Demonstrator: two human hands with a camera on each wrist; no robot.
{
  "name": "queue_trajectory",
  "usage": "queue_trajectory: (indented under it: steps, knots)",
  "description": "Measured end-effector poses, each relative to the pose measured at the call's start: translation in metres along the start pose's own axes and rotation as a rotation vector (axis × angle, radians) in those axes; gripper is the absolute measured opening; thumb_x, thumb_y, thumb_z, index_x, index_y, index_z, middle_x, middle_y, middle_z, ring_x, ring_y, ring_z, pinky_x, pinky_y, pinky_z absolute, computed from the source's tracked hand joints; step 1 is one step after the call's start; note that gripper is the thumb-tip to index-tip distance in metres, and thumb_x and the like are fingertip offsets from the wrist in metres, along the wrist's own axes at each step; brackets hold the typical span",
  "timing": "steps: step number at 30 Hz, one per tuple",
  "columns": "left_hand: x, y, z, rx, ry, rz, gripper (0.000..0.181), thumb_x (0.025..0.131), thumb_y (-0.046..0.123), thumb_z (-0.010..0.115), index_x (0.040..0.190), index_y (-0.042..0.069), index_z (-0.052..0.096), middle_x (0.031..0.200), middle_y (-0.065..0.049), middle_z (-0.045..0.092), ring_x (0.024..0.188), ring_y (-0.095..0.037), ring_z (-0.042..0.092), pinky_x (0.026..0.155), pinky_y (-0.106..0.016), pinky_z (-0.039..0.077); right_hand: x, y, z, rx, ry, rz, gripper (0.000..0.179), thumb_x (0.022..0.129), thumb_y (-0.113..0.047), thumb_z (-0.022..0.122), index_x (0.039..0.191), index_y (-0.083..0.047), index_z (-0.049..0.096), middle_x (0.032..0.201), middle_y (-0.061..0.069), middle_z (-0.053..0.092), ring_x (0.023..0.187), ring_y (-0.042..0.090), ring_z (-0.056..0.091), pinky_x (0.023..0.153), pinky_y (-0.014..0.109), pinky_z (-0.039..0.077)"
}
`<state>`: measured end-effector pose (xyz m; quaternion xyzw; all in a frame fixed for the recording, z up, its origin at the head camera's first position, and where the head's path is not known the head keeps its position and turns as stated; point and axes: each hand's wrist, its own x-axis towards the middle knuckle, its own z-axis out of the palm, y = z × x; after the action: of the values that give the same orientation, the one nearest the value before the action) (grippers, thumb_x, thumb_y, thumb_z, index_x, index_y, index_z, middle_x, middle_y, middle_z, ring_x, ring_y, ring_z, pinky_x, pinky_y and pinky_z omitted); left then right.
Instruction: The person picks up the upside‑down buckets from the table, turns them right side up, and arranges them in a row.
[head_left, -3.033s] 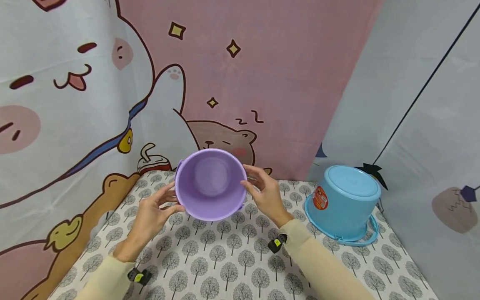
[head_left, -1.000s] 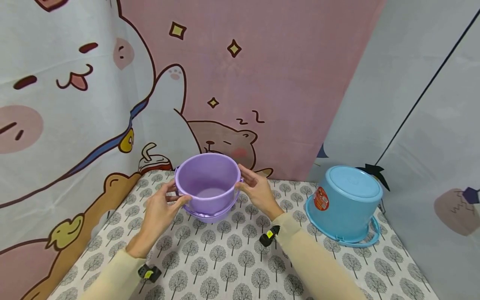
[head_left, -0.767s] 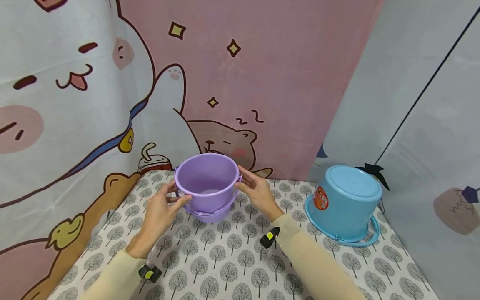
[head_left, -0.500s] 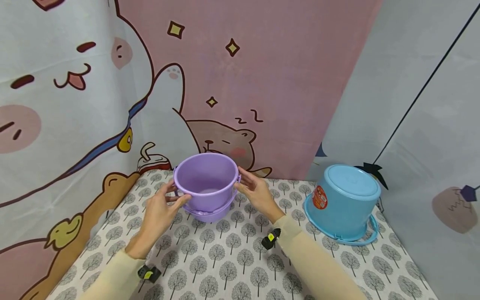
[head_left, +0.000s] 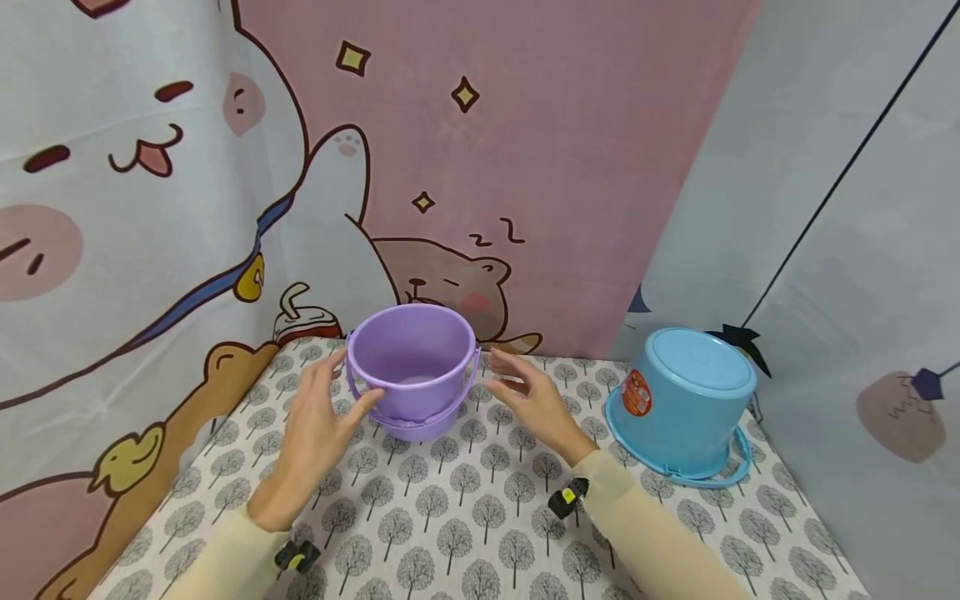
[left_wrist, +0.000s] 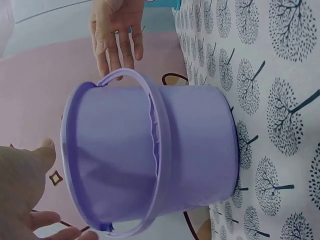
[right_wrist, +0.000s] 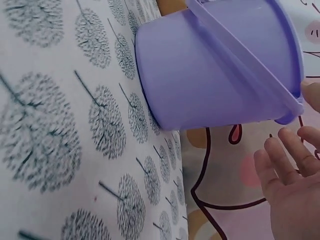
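A purple bucket point(head_left: 412, 358) stands upright on the tree-print cloth, its mouth facing up and its handle point(left_wrist: 161, 135) hanging down on the near side. My left hand point(head_left: 315, 433) is at its left, fingers extended and thumb spread close by the rim. To the bucket's right, a small gap separates it from my right hand point(head_left: 542, 408), whose fingers point toward the bucket with the palm facing it. In the right wrist view, the fingers point(right_wrist: 295, 155) are loosely spread near the handle's hinge and hold nothing.
A light blue bucket point(head_left: 693, 408) sits upside down at the right, its handle resting on the cloth. Tree-print cloth point(head_left: 450, 517) covers the table. A cartoon-print curtain point(head_left: 570, 167) hangs behind and along both sides.
Three seconds ago the purple bucket was held tilted, mouth toward me. It was turned upright and set down. Both hands have since let go, the right one moving away to the right.
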<state>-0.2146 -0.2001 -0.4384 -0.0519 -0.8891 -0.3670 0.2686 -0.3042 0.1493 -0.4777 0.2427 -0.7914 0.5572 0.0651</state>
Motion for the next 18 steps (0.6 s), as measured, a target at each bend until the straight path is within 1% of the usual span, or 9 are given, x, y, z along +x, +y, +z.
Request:
queue_trajectory:
  steps: [3,6,10,13,14,18]
  knots:
    - [-0.003,0.007,0.001,0.000,0.040,0.074,0.087,0.101,0.025,0.094,0.171,-0.002,0.050,0.170,-0.038,0.052,0.152,-0.060,0.059,0.122,-0.080,0.056,-0.011,-0.004,-0.007,-0.032,-0.004,-0.014,0.064,0.113,-0.028,0.081,0.172,-0.019,0.058,0.168,0.014,0.067,0.152,0.036,0.069,0.131,0.058,0.059]
    - [-0.005,0.014,0.004,-0.007,0.072,0.156,0.084,0.099,0.020,0.095,0.168,-0.003,0.054,0.168,-0.034,0.057,0.151,-0.057,0.062,0.121,-0.075,0.059,-0.022,-0.004,-0.014,-0.071,-0.007,-0.045,0.062,0.113,-0.022,0.080,0.171,-0.017,0.058,0.166,0.016,0.069,0.151,0.037,0.070,0.129,0.061,0.059]
    - [-0.008,0.025,0.011,-0.007,0.096,0.273,0.082,0.097,0.018,0.097,0.166,-0.002,0.058,0.163,-0.030,0.063,0.145,-0.055,0.069,0.116,-0.063,0.065,-0.039,-0.003,-0.025,-0.135,-0.007,-0.055,0.062,0.113,-0.020,0.080,0.171,-0.018,0.059,0.165,0.013,0.070,0.150,0.036,0.070,0.129,0.059,0.059]
    - [-0.011,0.036,0.017,-0.011,0.096,0.356,0.080,0.095,0.019,0.098,0.164,0.001,0.061,0.157,-0.028,0.067,0.140,-0.053,0.073,0.113,-0.058,0.068,-0.053,0.000,-0.034,-0.208,-0.004,-0.060,0.062,0.113,-0.024,0.081,0.171,-0.022,0.059,0.165,0.007,0.070,0.150,0.033,0.070,0.128,0.055,0.061]
    - [-0.013,0.040,0.020,-0.018,0.095,0.385,0.078,0.095,0.018,0.098,0.163,0.001,0.062,0.154,-0.027,0.069,0.137,-0.053,0.075,0.110,-0.057,0.070,-0.057,0.001,-0.037,-0.235,0.001,-0.069,0.062,0.113,-0.025,0.081,0.171,-0.023,0.060,0.164,0.006,0.071,0.149,0.032,0.071,0.127,0.056,0.062]
    - [-0.021,0.057,0.035,-0.051,0.062,0.469,0.072,0.095,0.018,0.097,0.159,0.005,0.066,0.148,-0.023,0.073,0.133,-0.052,0.078,0.105,-0.058,0.072,-0.077,0.005,-0.050,-0.350,0.015,-0.088,0.060,0.114,-0.028,0.080,0.171,-0.023,0.060,0.164,0.005,0.071,0.147,0.033,0.072,0.122,0.060,0.064]
